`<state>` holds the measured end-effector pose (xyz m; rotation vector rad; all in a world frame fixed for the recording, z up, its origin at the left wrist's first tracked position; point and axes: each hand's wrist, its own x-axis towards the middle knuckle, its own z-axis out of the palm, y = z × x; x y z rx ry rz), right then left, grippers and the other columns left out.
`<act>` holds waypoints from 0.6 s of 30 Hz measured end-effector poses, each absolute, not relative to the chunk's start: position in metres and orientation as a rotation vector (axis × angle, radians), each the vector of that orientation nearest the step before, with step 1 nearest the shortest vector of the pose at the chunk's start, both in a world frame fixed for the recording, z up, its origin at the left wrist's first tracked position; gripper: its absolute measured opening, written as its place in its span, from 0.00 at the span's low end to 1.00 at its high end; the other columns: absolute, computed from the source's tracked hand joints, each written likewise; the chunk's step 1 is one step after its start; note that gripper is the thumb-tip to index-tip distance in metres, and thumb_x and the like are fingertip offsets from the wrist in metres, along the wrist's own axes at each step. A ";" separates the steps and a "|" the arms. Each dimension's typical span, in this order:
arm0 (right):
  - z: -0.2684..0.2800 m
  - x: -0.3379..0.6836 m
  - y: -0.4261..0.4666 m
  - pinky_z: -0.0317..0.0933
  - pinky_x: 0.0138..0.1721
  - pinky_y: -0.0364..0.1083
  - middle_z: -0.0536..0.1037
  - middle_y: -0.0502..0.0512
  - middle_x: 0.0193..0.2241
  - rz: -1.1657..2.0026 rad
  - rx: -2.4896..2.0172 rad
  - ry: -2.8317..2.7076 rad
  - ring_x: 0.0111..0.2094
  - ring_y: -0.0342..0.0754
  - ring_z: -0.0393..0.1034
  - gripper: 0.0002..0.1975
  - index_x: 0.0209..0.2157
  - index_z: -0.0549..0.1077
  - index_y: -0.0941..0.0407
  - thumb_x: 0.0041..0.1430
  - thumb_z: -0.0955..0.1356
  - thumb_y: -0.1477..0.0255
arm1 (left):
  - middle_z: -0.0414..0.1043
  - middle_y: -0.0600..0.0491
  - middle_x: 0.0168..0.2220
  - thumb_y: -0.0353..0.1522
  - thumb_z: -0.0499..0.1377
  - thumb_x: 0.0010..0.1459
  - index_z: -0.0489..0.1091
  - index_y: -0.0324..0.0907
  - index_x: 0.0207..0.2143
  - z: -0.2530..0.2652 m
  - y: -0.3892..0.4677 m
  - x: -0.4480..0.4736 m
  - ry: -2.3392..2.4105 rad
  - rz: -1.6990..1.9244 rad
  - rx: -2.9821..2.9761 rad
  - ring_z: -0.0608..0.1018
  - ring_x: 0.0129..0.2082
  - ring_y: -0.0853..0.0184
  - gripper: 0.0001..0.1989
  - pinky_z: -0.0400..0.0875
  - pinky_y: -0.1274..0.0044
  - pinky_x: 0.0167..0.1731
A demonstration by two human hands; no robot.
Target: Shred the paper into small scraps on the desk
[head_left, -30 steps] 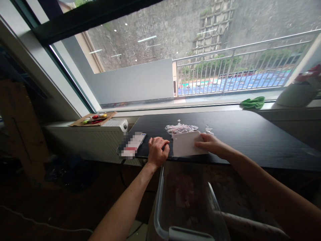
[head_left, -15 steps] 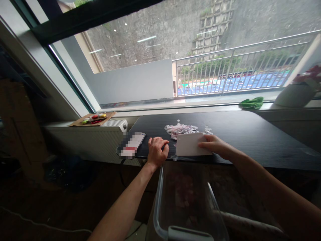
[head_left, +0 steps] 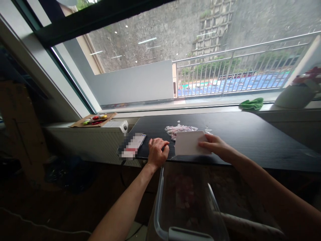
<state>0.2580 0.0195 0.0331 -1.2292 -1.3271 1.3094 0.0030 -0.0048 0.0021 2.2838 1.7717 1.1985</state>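
Note:
My right hand [head_left: 213, 144] grips a flat white scraper [head_left: 190, 143] by its right edge, thumb on the near face. The scraper stands tilted at the front of the dark table [head_left: 238, 134]. Just behind it lies a pile of pale paper shreds [head_left: 182, 130], partly hidden by the scraper. My left hand [head_left: 157, 150] rests at the table's front edge, left of the scraper, fingers loosely bent and thumb apart, holding nothing visible. Below the edge, between my arms, is a clear plastic bin [head_left: 156, 211] with some pale scraps inside, dimly seen.
A phone [head_left: 134, 145] lies at the table's left end. Left of the table stands a radiator [head_left: 82, 142] with a cardboard piece [head_left: 75, 123] and colourful small items on top. A green cloth [head_left: 252, 103] and a pale vase [head_left: 292, 95] sit on the windowsill.
The scraper has shifted slightly left and up, and small scraps near its lower left corner no longer show. My left hand has barely moved.

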 end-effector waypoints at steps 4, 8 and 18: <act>0.031 0.273 0.026 0.69 0.33 0.46 0.79 0.52 0.30 0.992 -1.186 -1.223 0.30 0.48 0.74 0.15 0.35 0.75 0.54 0.42 0.73 0.67 | 0.77 0.52 0.36 0.31 0.54 0.55 0.75 0.45 0.34 0.003 0.000 -0.005 1.773 1.254 2.244 0.73 0.45 0.61 0.10 0.62 0.64 0.53; 0.013 0.274 0.029 0.70 0.36 0.49 0.79 0.53 0.30 0.945 -1.113 -1.276 0.32 0.49 0.74 0.17 0.35 0.73 0.55 0.44 0.73 0.62 | 0.76 0.52 0.34 0.30 0.56 0.52 0.75 0.46 0.34 0.012 0.004 -0.016 1.844 1.213 2.369 0.73 0.45 0.59 0.09 0.60 0.62 0.54; 0.007 0.247 0.021 0.70 0.36 0.53 0.78 0.55 0.29 0.832 -1.122 -1.314 0.31 0.52 0.73 0.14 0.31 0.72 0.55 0.43 0.71 0.61 | 0.75 0.51 0.33 0.29 0.56 0.51 0.74 0.45 0.32 0.000 0.014 -0.019 1.941 1.118 2.484 0.73 0.43 0.58 0.08 0.58 0.58 0.55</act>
